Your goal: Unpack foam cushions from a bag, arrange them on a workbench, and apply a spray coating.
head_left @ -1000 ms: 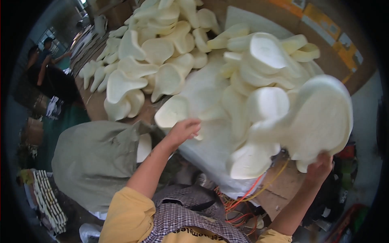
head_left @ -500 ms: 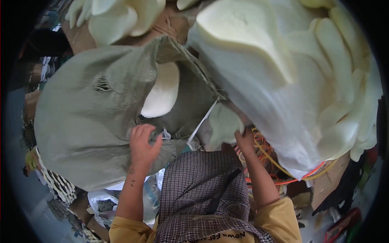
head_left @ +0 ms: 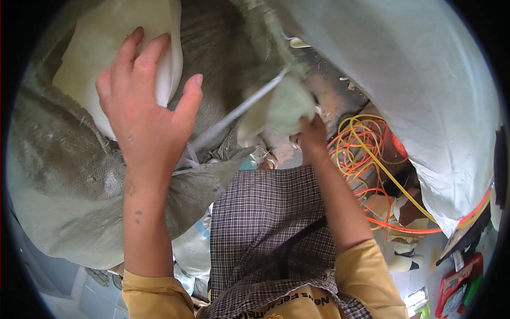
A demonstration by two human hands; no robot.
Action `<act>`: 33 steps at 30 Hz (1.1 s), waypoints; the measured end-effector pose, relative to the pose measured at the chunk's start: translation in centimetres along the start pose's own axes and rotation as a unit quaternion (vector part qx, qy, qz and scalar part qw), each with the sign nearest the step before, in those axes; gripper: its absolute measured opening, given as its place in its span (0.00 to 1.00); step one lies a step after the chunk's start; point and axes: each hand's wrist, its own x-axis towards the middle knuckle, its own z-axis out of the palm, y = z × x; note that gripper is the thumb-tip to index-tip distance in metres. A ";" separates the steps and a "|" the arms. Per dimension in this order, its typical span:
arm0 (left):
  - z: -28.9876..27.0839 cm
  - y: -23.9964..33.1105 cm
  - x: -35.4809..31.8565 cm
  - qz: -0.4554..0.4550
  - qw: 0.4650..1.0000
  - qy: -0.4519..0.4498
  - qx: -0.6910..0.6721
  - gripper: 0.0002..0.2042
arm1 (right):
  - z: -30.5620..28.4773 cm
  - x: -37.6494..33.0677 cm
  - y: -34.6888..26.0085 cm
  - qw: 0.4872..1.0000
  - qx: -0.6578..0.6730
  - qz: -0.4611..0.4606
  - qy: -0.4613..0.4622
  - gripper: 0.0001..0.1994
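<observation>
Inside the large grey-green woven sack at left lies a cream-white moulded foam piece with a smooth curved edge. Over this foam, my left hand is open, fingers spread and thumb well apart; whether the fingertips touch it I cannot tell. Right of the sack's mouth, my right hand is closed on the edge of a pale green rounded piece, slightly blurred. A white strap stretches diagonally across the sack's opening to its rim.
A big whitish sack bulges at the upper right. Beneath it lie tangled orange and yellow hoses on the floor. Lower right holds a red plastic item and cardboard. A checked apron hangs before me.
My left hand has moved up from the sack's near edge to over the foam piece. Sack and foam now appear closer. My right hand stays on the pale green piece, now higher in view.
</observation>
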 end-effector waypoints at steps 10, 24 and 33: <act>-1.0 -2.4 -1.1 0.002 0.996 0.019 -0.092 0.16 | 1.1 17.9 -0.5 0.883 0.461 0.083 -0.020 0.16; -4.6 -2.6 -3.5 -0.098 0.962 0.141 -0.214 0.11 | -4.4 4.0 -2.9 0.982 0.053 0.048 -0.174 0.14; -5.4 -0.7 -4.7 -0.570 0.659 0.080 -0.485 0.23 | -27.3 -24.0 -15.9 0.988 0.002 -0.144 0.055 0.10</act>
